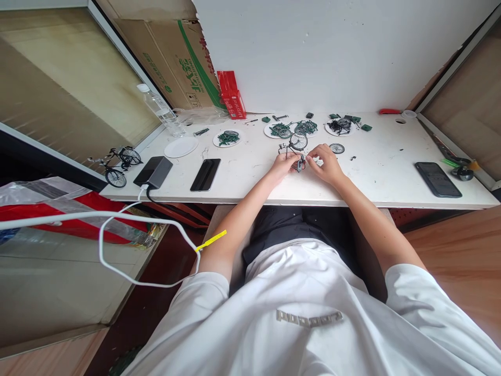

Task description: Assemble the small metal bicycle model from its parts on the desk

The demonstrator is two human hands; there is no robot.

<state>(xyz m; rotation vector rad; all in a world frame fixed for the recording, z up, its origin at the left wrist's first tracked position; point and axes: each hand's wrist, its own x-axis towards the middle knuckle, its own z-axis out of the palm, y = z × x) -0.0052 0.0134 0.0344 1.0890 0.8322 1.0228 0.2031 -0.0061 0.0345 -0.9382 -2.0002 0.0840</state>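
The left hand (285, 163) pinches 1 small black model bicycle (293, 148) between thumb and fingers near the table's front edge; the right hand (326, 162) is beside it with fingertips bunched, and whether they grip a part cannot be told. 1 loose black spoked wheel (337, 148) lies just beyond the right hand, and 1 more black model bicycle (117, 162) stands at the far left. Behind are 5 round white plates (181, 148), 4 bearing small green or black parts (228, 138). A dark grey rectangular box (153, 172) with a white cable (139, 191) and 1 of 2 black phones (205, 174) sit left of the hands. The white tabletop (376, 180) stretches right toward the other phone; a white panel (332, 57) bounds the back.
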